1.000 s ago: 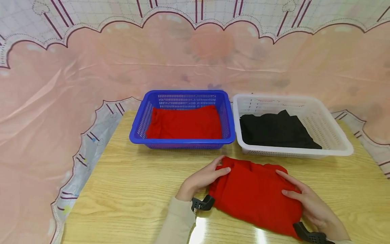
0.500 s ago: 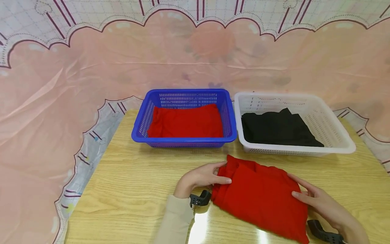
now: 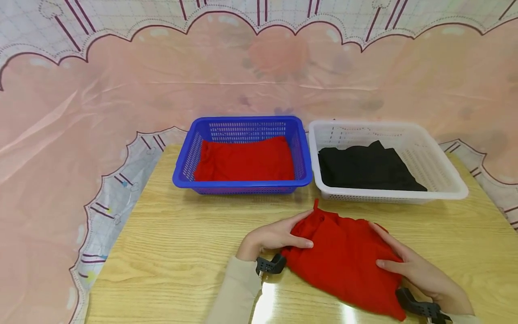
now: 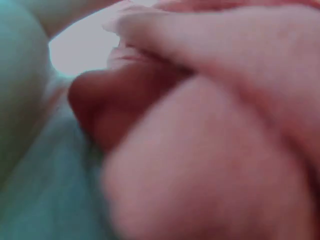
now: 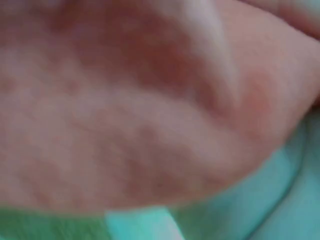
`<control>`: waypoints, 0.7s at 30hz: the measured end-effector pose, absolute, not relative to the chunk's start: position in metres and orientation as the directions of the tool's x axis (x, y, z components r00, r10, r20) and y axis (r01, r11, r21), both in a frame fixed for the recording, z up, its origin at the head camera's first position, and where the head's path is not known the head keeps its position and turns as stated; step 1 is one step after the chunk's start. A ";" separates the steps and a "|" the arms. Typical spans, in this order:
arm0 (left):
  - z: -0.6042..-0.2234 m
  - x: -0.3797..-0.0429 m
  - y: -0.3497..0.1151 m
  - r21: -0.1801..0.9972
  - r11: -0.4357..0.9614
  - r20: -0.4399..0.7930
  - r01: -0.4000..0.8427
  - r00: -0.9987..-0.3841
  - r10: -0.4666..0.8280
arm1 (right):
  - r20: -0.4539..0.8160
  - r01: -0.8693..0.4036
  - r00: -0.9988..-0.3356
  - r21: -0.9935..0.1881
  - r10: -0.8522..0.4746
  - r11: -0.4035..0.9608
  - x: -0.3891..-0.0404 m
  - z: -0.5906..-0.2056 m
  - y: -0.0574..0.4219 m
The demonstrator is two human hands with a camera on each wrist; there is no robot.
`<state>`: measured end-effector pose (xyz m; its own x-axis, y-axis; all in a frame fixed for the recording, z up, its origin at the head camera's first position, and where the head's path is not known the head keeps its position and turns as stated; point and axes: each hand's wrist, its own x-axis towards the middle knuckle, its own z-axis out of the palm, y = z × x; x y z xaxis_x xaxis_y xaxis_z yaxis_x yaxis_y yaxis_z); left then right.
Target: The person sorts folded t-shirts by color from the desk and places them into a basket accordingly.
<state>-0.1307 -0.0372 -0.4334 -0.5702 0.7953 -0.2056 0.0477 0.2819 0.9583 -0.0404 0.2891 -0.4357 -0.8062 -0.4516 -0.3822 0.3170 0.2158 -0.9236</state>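
Red cloth, gripped by both hands, lies before the blue basket and white basket.

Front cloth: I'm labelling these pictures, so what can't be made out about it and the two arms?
Head: the front cloth covers its own underside; it and the hands hide some fingers of the left hand and right hand.
Head: the bottom edge cuts off most of the right sleeve.
Both wrist views: blurred close-up skin blocks any clear sight of the cloth.
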 end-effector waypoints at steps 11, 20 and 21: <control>-0.436 -0.133 -0.037 0.976 0.217 -0.186 -0.012 -0.560 0.808 | -0.380 0.325 -0.834 -0.924 -0.400 0.199 -0.039 -0.433 0.291; -0.436 -0.131 -0.038 0.976 0.219 -0.178 0.003 -0.570 0.802 | -0.359 0.297 -0.865 -0.929 -0.351 0.218 -0.036 -0.429 0.292; -0.436 -0.131 -0.039 0.978 0.208 -0.171 -0.001 -0.570 0.804 | -0.352 0.292 -0.868 -0.932 -0.350 0.213 -0.037 -0.430 0.292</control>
<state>-0.1313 -0.0386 -0.4365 -0.5699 0.8037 -0.1709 -0.0007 0.2075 0.9782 -0.0369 0.2916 -0.4295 -0.8680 -0.3501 -0.3521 0.2924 0.2128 -0.9323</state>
